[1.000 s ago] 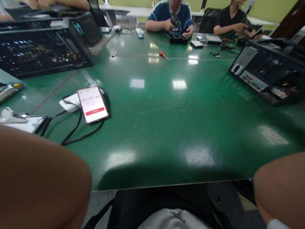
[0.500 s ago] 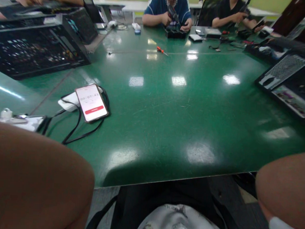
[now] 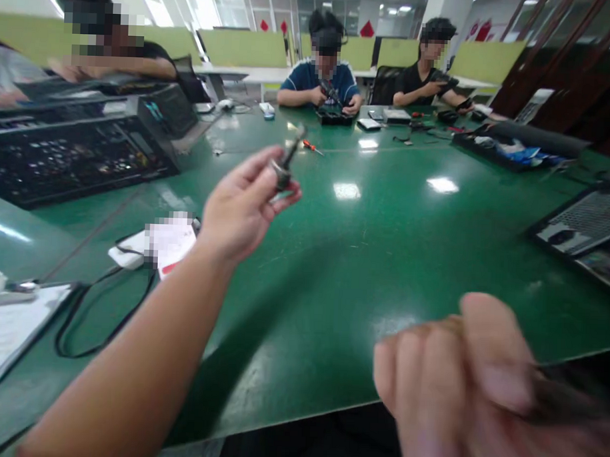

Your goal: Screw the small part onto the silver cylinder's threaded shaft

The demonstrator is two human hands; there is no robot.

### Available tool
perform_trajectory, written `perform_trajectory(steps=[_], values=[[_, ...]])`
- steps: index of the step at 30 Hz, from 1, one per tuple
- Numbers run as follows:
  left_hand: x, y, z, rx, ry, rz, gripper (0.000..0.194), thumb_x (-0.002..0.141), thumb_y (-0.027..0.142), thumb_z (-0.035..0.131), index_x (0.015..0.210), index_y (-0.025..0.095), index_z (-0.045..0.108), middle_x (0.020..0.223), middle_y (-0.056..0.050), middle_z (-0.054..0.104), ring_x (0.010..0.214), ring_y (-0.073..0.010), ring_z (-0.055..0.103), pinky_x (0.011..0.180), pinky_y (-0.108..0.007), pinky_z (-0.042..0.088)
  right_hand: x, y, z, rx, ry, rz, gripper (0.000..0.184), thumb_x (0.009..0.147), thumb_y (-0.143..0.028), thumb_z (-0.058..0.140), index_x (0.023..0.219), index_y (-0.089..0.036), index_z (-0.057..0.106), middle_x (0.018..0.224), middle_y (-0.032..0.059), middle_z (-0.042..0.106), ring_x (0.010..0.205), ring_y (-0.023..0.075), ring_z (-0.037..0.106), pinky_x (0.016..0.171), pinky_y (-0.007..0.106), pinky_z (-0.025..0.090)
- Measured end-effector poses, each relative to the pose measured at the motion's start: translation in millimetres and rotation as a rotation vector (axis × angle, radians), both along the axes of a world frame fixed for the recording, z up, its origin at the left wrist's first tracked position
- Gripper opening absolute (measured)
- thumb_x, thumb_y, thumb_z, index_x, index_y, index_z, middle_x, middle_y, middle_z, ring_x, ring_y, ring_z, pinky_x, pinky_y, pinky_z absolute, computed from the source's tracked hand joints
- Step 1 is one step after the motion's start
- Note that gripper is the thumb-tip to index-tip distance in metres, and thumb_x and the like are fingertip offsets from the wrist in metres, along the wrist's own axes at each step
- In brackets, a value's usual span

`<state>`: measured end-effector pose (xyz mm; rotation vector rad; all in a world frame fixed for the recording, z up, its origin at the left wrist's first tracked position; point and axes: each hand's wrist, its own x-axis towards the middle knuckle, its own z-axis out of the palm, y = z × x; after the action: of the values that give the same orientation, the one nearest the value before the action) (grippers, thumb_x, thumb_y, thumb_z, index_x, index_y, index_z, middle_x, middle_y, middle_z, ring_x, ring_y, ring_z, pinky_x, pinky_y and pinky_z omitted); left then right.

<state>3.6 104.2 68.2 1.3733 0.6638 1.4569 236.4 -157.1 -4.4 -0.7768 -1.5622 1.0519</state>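
Observation:
My left hand [image 3: 243, 206] reaches out over the green table [image 3: 303, 288], its thumb and fingers closed on a slim metal bit with a thick round collar [image 3: 289, 158]. The bit's thin end points up and away from me, smeared by motion. Close to the camera at lower right, my right hand [image 3: 445, 373] is curled with the fingers wrapped in. A dark blurred object [image 3: 574, 398] shows at its thumb and runs off to the right; its kind is not clear. Beyond my left hand, an orange-handled screwdriver [image 3: 312, 147] lies on the table.
On the left are a phone [image 3: 172, 240] with a black cord, a clipboard [image 3: 26, 332] and a large black computer case [image 3: 78, 144]. Another open metal case [image 3: 585, 225] stands on the right. Several people sit around the far side; one [image 3: 317, 82] works over a small black box.
Both my hands have come up into view, the left holding the bit, the right with a dark object. The camera has tilted up, showing more of the room.

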Motion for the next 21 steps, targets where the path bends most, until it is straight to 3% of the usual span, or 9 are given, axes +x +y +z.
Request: perform_trajectory(steps=[2, 5, 7, 10, 15, 21], values=[[2, 10, -32.7, -0.165, 0.154, -0.020, 0.046, 0.082, 0.023, 0.084, 0.124, 0.013, 0.069, 0.093, -0.003, 0.076, 0.086, -0.0173, 0.073, 0.098, -0.042, 0.058, -13, 70, 9.8, -0.141, 0.160, -0.027, 0.024, 0.093, -0.049, 0.068, 0.096, -0.028, 0.058, 0.087, 0.0048, 0.077, 0.073, 0.0221, 0.073, 0.059, 0.034, 0.056], [-1, 30, -75.0, -0.274, 0.259, 0.048, 0.062, 0.062, 0.024, 0.095, 0.119, 0.011, 0.074, 0.087, -0.005, 0.076, 0.082, -0.0174, 0.072, 0.095, -0.038, 0.058, -11, 164, 2.3, -0.316, 0.056, -0.238, 0.030, 0.078, -0.039, 0.082, 0.092, -0.021, 0.063, 0.085, 0.0058, 0.077, 0.075, 0.0201, 0.074, 0.063, 0.031, 0.056], [-4, 47, -89.6, -0.321, 0.285, 0.063, 0.065, 0.055, 0.021, 0.097, 0.115, 0.009, 0.075, 0.083, -0.006, 0.076, 0.076, -0.0165, 0.070, 0.090, -0.037, 0.058, -2, 214, -10.3, -0.339, -0.030, -0.335, 0.023, 0.077, -0.029, 0.080, 0.091, -0.018, 0.065, 0.077, 0.0037, 0.075, 0.069, 0.0178, 0.072, 0.062, 0.028, 0.054], [-5, 73, -95.9, -0.359, 0.277, 0.079, 0.062, 0.054, 0.016, 0.095, 0.112, 0.008, 0.075, 0.080, -0.006, 0.074, 0.071, -0.0140, 0.067, 0.085, -0.036, 0.059, 11, 270, -24.7, -0.316, -0.083, -0.390, 0.022, 0.075, -0.015, 0.079, 0.094, -0.016, 0.069, 0.068, -0.0005, 0.070, 0.059, 0.0130, 0.065, 0.060, 0.025, 0.049], [-1, 100, -99.7, -0.380, 0.227, 0.080, 0.057, 0.058, 0.009, 0.091, 0.112, 0.012, 0.073, 0.085, -0.003, 0.073, 0.077, -0.0124, 0.070, 0.087, -0.031, 0.059, 20, 325, -32.1, -0.297, -0.146, -0.421, 0.018, 0.083, -0.015, 0.073, 0.102, -0.015, 0.073, 0.080, 0.0039, 0.075, 0.062, 0.0122, 0.066, 0.061, 0.024, 0.052], [0, 98, -101.9, -0.383, 0.256, -0.041, 0.055, 0.060, 0.008, 0.090, 0.112, 0.013, 0.076, 0.086, -0.004, 0.076, 0.077, -0.0136, 0.071, 0.088, -0.032, 0.060, 9, 341, -44.6, -0.215, -0.216, -0.295, 0.025, 0.085, -0.016, 0.072, 0.109, -0.016, 0.076, 0.082, 0.0031, 0.075, 0.066, 0.0128, 0.067, 0.074, 0.029, 0.058]])
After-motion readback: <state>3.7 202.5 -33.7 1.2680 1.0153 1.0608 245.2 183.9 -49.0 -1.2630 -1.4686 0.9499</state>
